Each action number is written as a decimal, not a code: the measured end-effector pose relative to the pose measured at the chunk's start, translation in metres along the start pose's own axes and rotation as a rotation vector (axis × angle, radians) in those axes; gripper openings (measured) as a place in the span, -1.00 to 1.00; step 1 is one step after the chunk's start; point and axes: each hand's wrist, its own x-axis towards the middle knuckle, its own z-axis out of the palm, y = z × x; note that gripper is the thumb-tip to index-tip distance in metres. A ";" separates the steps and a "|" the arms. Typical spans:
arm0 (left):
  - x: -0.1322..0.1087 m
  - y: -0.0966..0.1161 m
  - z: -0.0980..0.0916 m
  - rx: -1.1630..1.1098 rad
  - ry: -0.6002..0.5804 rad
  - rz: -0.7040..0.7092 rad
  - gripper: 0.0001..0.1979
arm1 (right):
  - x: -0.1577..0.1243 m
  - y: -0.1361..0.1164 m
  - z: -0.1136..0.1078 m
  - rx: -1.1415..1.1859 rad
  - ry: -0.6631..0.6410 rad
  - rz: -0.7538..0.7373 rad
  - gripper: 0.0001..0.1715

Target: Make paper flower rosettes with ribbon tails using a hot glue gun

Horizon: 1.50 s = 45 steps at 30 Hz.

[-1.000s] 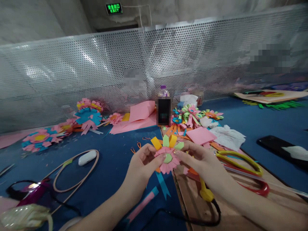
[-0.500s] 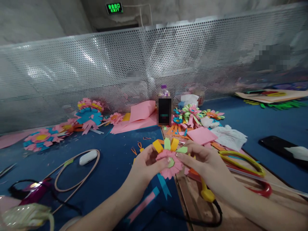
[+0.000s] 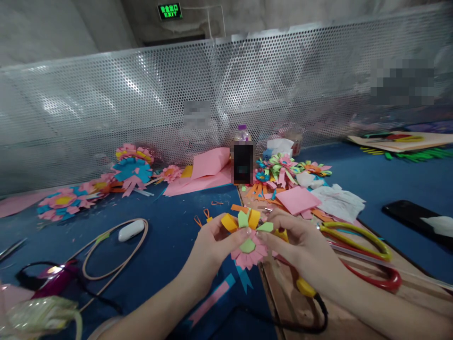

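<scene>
Between my two hands is a paper flower (image 3: pixel 249 257), with pink fringed petals, a light green centre, and yellow loops and green leaf-shaped pieces along its top. My left hand (image 3: pixel 212 243) grips its left side, the thumb lying over the front near the green centre. From the right, my right hand (image 3: pixel 295 238) pinches it by the green piece at upper right; its other fingers are curled behind. Below the flower a blue paper ribbon tail (image 3: pixel 244 279) shows, beside a pink and blue paper strip (image 3: pixel 214 297) on the table.
Scissors with yellow and red handles (image 3: pixel 357 236) lie right of my right hand, over a yellow tool (image 3: pixel 305 286) with a black cord. Pink paper (image 3: pixel 299 200), tissue (image 3: pixel 338 203) and finished flowers (image 3: pixel 63 203) lie farther back. A cable (image 3: pixel 106 276) loops at left, before a perforated metal screen (image 3: pixel 141 104).
The flower has tilted and shifted slightly down, its green centre now lower. My left thumb has moved up toward the petals' top edge, and an orange piece shows behind the loops.
</scene>
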 end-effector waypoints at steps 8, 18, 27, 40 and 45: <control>0.000 0.002 -0.001 -0.051 -0.018 -0.095 -0.87 | 0.000 -0.003 0.000 -0.012 -0.013 -0.012 -0.73; 0.001 0.000 0.001 -0.124 0.022 -0.096 -0.80 | -0.001 -0.004 0.002 -0.121 -0.020 -0.045 -0.71; 0.004 0.000 -0.004 -0.136 0.097 -0.030 -0.89 | -0.003 -0.004 0.005 -0.199 0.009 -0.105 -0.77; 0.002 0.004 -0.002 -0.123 0.119 -0.047 -0.83 | -0.003 -0.007 0.004 -0.176 -0.024 -0.052 -0.79; -0.001 0.000 0.000 -0.063 0.047 -0.044 -0.82 | -0.004 -0.010 0.010 -0.131 -0.023 -0.093 -0.79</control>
